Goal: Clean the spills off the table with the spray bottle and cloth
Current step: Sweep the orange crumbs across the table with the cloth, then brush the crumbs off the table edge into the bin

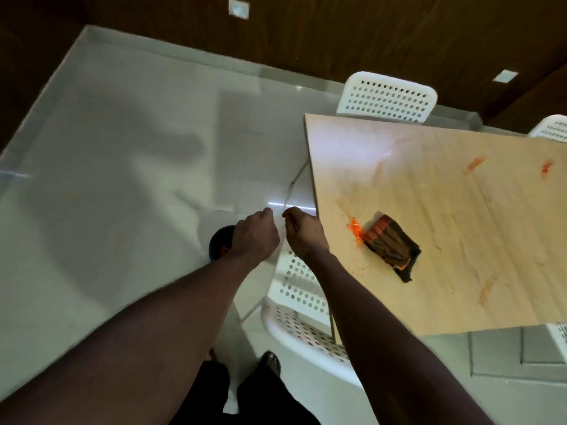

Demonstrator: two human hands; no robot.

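Hands off table [429, 185]; I see left hand [254, 237] fisted, right hand [302, 234] curled, grip contents unclear; cloth [391, 245] beside orange spill [355, 227].

Dark bin [221, 240] behind left hand [254, 237]

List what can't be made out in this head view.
- Spray bottle: not in view.
- Dark container on the floor: mostly hidden by the left hand.
- Anything held between the hands: too thin and blurred.
- Table: right side cut off by the frame edge.
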